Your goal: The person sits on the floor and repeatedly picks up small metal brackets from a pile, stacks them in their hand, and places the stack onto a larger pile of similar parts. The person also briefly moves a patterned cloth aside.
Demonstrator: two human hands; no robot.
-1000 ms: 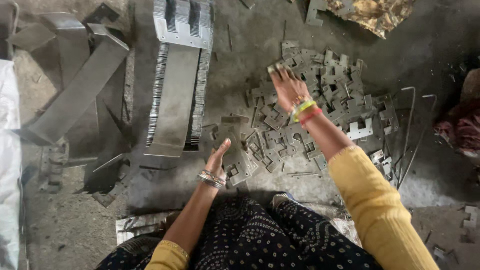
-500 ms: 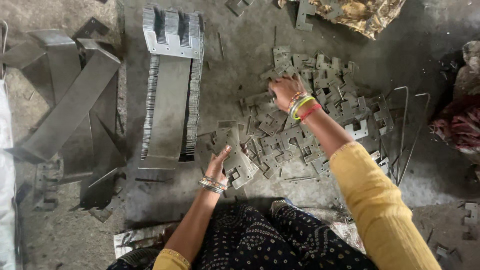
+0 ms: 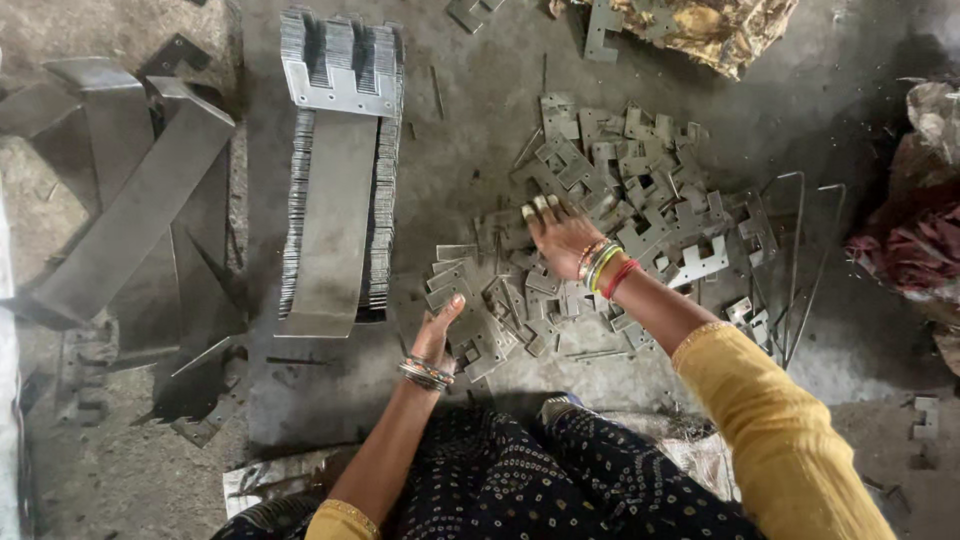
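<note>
The left hand (image 3: 437,330) stands on edge with fingers straight and held together, its palm against the near-left edge of the pile (image 3: 610,230) of small notched metal plates spread over the floor (image 3: 480,110). The right hand (image 3: 558,232) lies palm down on the pile farther out, fingers spread a little and flat on the plates, gripping nothing that can be seen. So the plates lie between and beyond the two hands: a small cluster sits between them, while the bulk spreads to the right of the right hand. Both wrists wear bangles, and the right arm has a yellow sleeve (image 3: 770,430). To the left of the left hand, a neat stack (image 3: 340,180) of plates stands on edge in a long row, with a flat strip on top. Further left, larger bent strips (image 3: 130,220) lie crossed. Thin rods (image 3: 800,270) lie at the pile's right edge.
</note>
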